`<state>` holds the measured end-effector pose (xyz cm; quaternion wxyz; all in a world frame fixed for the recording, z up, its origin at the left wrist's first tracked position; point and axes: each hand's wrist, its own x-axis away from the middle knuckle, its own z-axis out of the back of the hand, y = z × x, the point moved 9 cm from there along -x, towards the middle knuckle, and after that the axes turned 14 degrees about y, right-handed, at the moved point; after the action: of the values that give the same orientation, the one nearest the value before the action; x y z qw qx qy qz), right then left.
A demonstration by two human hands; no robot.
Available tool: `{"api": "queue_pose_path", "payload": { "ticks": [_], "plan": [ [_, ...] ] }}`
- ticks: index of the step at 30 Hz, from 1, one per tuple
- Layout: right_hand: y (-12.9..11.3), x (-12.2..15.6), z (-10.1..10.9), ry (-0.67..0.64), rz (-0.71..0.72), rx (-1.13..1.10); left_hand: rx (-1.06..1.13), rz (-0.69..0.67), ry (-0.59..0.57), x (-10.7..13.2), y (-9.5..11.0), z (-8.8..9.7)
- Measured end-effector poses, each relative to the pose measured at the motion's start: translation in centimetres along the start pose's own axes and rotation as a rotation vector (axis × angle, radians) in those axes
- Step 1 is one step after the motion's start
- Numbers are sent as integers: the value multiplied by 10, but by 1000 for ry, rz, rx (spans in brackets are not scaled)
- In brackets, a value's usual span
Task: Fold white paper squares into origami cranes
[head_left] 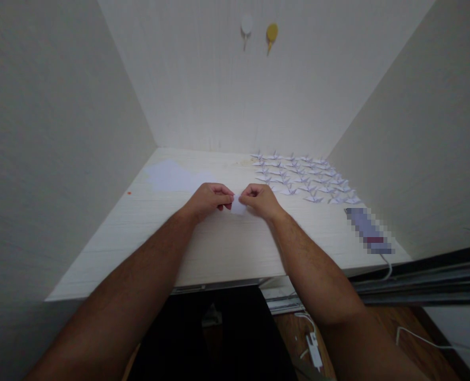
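Observation:
Both hands meet over the middle of a pale wooden desk (219, 248). My left hand (210, 199) and my right hand (259, 200) each pinch a small piece of pale folded paper (238, 207), their fingers curled and pressed on it from either side. The paper rests low on the desk surface between the fingertips. Several finished paper cranes (304, 177) lie in rows at the far right of the desk. A few flat pale paper sheets (171, 176) lie at the far left.
White walls close in the desk on the left, back and right. Two hooks, a white hook (246, 26) and a yellow hook (272, 34), hang on the back wall. A blurred device (368, 230) with a white cable lies near the right front edge. Cables and a plug lie on the floor below.

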<state>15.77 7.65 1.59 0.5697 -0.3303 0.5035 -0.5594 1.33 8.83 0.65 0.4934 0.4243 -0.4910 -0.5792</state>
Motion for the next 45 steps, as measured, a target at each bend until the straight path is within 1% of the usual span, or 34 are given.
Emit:
{"api": "queue_pose_path", "payload": {
  "ticks": [8, 24, 29, 36, 40, 45],
  "plan": [
    [3, -1, -1, -8, 18, 11, -47, -25, -20, -1, 0, -1],
    [0, 0, 0, 5, 27, 37, -68, -21, 10, 1, 3, 0],
    [1, 0, 0, 7, 34, 42, -108, -60, 16, 0, 4, 0],
    [3, -1, -1, 14, 31, 53, -191, -117, 82, 2, 11, 5],
    [-2, 0, 2, 27, 95, 126, -199, -148, 147, 2, 18, 9],
    [-15, 3, 7, 75, 170, 186, -219, -174, 212, 3, 21, 15]
  ]
}}
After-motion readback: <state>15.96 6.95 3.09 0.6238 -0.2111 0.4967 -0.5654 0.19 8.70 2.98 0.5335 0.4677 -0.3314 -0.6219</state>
